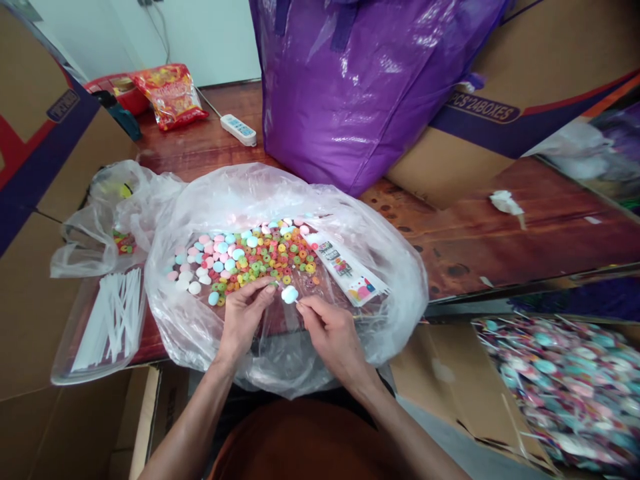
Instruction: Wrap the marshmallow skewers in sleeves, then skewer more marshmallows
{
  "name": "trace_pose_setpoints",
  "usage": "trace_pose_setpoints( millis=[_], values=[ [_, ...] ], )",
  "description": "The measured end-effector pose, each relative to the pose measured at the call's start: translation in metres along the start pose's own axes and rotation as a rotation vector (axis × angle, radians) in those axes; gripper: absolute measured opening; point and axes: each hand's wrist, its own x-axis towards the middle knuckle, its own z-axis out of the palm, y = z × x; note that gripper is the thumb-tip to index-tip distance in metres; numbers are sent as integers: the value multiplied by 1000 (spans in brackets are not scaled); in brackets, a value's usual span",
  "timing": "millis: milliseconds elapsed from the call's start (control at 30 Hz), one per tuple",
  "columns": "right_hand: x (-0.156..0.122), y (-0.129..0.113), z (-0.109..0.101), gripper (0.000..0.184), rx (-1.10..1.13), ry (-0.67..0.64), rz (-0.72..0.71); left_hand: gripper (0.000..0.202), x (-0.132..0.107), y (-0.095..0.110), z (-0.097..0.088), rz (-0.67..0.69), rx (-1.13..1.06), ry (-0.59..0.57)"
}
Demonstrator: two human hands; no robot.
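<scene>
My right hand [334,333] pinches a short white stick that carries a pale blue and white marshmallow-like candy [289,295]. Just left of it, the thumb and fingertips of my left hand [247,313] close on a small greenish ring candy [275,285], partly hidden by the fingers. Both hands are over the near side of an opened clear plastic bag [215,183]. In the bag lie many coloured ring candies [267,259] and a spread of pink, blue and white round candies [223,247]. A stack of printed wrappers [345,267] rests at the right of the candies.
White sticks [117,313] fill a clear tray [65,370] at the left. A purple bag [345,87] and a cardboard box [480,143] stand behind. Below right, an open carton [445,380] holds many wrapped lollipops [570,380]. A white power strip [239,130] lies at the back.
</scene>
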Motion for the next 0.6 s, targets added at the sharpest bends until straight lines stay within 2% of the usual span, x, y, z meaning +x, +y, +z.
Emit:
trace_pose_setpoints(
  millis=[133,333,500,600],
  values=[
    [0,-4,0,24,75,-31,37,36,1,0,-1,-50,-109,40],
    [0,-4,2,27,17,-34,27,35,-5,5,4,-35,-74,50],
    [-2,0,5,26,-42,-60,1,30,-7,4,1,-62,-97,17],
    [-5,0,9,25,-78,-36,-31,29,-8,4,0,-120,-202,-18]
  ],
)
